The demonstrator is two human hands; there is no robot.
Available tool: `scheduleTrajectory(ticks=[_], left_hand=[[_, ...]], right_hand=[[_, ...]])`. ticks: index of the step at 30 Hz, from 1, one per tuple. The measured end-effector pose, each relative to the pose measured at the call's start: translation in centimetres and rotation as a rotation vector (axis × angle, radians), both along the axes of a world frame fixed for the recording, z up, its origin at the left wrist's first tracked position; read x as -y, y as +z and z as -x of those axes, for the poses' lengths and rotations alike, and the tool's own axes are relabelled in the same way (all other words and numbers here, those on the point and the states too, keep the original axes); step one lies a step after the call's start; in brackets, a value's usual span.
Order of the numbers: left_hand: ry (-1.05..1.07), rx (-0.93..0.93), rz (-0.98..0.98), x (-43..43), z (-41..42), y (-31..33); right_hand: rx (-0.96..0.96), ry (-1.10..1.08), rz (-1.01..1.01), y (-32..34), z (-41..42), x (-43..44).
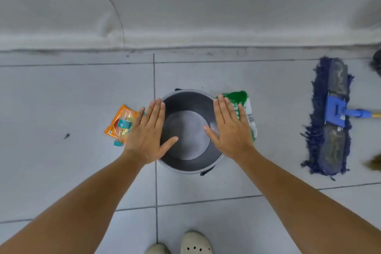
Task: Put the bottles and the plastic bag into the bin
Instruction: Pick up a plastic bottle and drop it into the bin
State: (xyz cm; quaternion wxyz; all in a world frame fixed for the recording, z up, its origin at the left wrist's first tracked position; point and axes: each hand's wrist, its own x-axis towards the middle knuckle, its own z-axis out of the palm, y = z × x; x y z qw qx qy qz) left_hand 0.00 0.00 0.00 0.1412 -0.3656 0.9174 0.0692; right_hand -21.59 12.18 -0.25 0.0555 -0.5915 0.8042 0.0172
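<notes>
Hands hovered flat above a round grey bin [190, 97] that stood on the pale tiled floor [61, 93] close to the wall, seen from straight above, with nothing visible inside it. The left hand [147, 130] had its fingers straight and spread, palm down, gripping nothing, and covered the bin's left rim. The right hand [229, 128] was likewise open and empty, over the right rim. Just left of the bin lay an orange packet [116, 122] with a clear bottle [123, 126] bearing a teal cap resting on it, both partly hidden by the left hand. Against the bin's right side lay a green and white plastic bag [248, 109], partly behind the right hand. Well to the right sat a blue flat mop [332, 117]. Pale perforated shoes [195, 243] showed at the bottom edge.
</notes>
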Motion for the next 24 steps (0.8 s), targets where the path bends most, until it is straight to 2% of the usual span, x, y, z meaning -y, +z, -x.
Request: scheduleTrajectory(ticks=[7, 13, 15, 18, 21, 24], left_hand=[[0.043, -0.062, 0.008, -0.3, 0.6, -3.4], [0.069, -0.096, -0.005, -0.6, 0.6, -4.2], [0.063, -0.098, -0.007, -0.5, 0.6, -4.3], [0.064, -0.103, -0.018, -0.5, 0.6, -4.5], [0.066, -0.118, -0.015, -0.5, 0.5, -4.6], [0.066, -0.13, -0.017, -0.4, 0.4, -4.7]], right_hand=[[0.071, 0.012, 0.01, -3.9, 0.1, -1.0], [0.294, -0.016, 0.119, -4.5, 0.5, -1.1], [0.373, -0.092, 0.166, -4.5, 1.7, -1.0], [0.406, -0.317, 0.274, -5.4, 4.1, -1.1], [0.372, -0.457, 0.208, -6.9, 5.9, -1.6], [0.342, -0.468, -0.04, -8.8, 6.4, -1.6]])
